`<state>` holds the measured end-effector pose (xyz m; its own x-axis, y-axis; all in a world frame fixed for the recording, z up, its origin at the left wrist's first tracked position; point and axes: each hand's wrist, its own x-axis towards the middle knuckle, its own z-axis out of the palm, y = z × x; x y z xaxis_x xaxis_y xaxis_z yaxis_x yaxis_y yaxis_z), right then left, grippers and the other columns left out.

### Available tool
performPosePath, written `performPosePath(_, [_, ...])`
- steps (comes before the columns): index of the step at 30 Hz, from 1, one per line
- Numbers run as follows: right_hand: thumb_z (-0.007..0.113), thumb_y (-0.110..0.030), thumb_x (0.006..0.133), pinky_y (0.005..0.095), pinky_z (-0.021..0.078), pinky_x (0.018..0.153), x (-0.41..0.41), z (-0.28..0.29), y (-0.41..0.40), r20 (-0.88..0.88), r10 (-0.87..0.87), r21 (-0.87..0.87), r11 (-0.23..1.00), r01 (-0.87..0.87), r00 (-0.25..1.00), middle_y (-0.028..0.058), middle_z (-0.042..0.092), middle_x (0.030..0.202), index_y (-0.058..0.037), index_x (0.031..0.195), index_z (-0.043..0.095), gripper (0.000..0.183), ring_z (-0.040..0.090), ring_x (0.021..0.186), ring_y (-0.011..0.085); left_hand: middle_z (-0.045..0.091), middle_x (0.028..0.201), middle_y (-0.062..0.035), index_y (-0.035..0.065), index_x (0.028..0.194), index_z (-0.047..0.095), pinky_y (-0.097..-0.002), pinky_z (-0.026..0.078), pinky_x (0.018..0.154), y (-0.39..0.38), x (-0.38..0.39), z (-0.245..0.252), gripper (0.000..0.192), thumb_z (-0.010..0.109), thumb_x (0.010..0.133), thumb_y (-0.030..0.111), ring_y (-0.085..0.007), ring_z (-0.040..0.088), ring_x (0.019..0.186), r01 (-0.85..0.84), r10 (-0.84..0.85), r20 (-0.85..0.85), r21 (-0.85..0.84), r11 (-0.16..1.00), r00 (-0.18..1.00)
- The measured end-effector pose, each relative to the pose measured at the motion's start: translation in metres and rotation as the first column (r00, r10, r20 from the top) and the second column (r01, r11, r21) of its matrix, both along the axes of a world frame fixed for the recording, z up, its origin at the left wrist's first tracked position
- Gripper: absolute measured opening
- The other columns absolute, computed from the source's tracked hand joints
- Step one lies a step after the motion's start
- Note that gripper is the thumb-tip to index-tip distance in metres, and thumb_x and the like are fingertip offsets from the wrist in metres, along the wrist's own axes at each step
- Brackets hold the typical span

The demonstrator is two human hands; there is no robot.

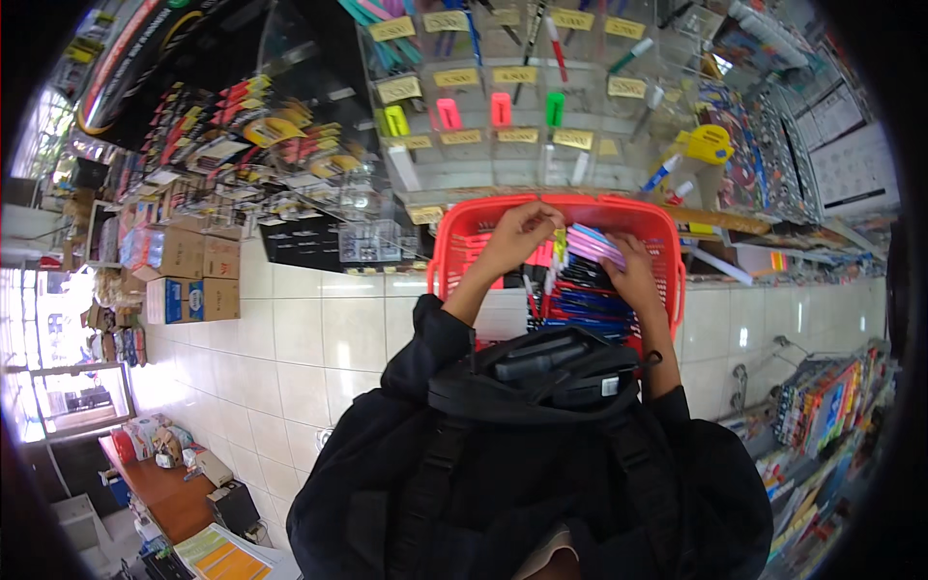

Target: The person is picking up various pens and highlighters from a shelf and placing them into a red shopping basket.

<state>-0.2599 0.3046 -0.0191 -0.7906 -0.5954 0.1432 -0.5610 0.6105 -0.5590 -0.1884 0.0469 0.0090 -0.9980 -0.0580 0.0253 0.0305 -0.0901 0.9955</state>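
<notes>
A red plastic shopping basket [614,205] stands before me, filled with pens and markers. My left hand [523,230] is over its back part, thumb and fingertips close together near upright yellow highlighters [560,245]; whether it pinches something is too small to tell. At the right side of the basket, my right hand [632,267] has its fingers on a bundle of pink and light-blue pens [593,245]. Below that bundle lie many black and blue pens [591,301]. Red-and-white markers [531,296] and white boxes or packs [500,315] fill the left part.
Behind the basket rises a clear acrylic pen display [475,159] with price tags and several highlighters. Packets hang at the left near cardboard boxes [221,279]. A rack of books or magazines [819,406] is at the right, a brown counter [167,500] at the lower left.
</notes>
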Motion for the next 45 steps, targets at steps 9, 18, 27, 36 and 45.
performPosePath(9, [0.07,-0.016,0.083,0.0434,0.0432,0.099,0.0,0.005,-0.001,0.043,-0.027,-0.033,0.999,0.028,0.999,0.0168,0.06,0.119,-0.0014,0.12,0.062,0.041,0.055,0.113,0.0375,0.068,0.093,-0.0057,0.0008,0.111,0.064,-0.0231,0.05,0.061,-0.102,-0.021,0.147,0.018,0.059,0.095,0.009,-0.0116,0.065,0.074,-0.527,0.438,-0.425,-0.114,0.842,0.792])
performPosePath(18, [0.071,-0.018,0.082,0.042,0.0415,0.102,0.002,0.002,-0.001,0.045,-0.011,-0.017,1.0,0.012,0.999,0.0153,0.058,0.123,-0.0017,0.123,0.061,0.045,0.053,0.116,0.0352,0.066,0.079,-0.0044,-0.0008,0.106,0.067,-0.0251,0.048,0.064,-0.184,-0.077,0.204,0.022,0.069,0.088,0.012,-0.0094,0.057,0.07,-0.907,0.574,-0.716,-0.214,0.362,0.398])
performPosePath(27, [0.072,-0.017,0.082,0.0419,0.0408,0.103,0.005,0.007,-0.001,0.034,-0.013,0.004,1.0,0.013,0.999,0.0153,0.057,0.124,-0.0026,0.126,0.059,0.048,0.052,0.118,0.0351,0.068,0.078,-0.0039,-0.0009,0.096,0.069,-0.0243,0.048,0.062,-0.201,-0.091,0.219,0.021,0.074,0.086,0.017,-0.0076,0.059,0.066,-0.898,0.522,-0.734,-0.31,0.312,0.435])
performPosePath(36, [0.071,-0.017,0.082,0.0426,0.0407,0.102,0.006,0.008,0.0,0.039,-0.023,0.004,1.0,0.023,0.999,0.0151,0.057,0.124,-0.0038,0.125,0.06,0.046,0.053,0.117,0.0358,0.067,0.086,-0.007,-0.0013,0.097,0.064,-0.0222,0.049,0.061,-0.157,-0.03,0.28,0.012,0.069,0.09,0.006,-0.0102,0.061,0.068,-0.894,0.541,-0.832,0.143,0.426,0.125])
performPosePath(45, [0.057,-0.028,0.1,0.0299,0.0515,0.078,-0.008,0.006,-0.005,0.644,0.13,-0.576,0.731,0.366,0.753,0.0108,0.068,0.103,-0.0023,0.12,0.063,0.034,0.065,0.091,0.0193,0.065,0.093,-0.0099,-0.0035,0.102,0.057,-0.0314,0.058,0.077,-0.028,-0.017,0.09,0.012,0.061,0.091,-0.003,-0.0195,0.069,0.084,-0.038,0.077,-0.203,0.19,0.981,0.976])
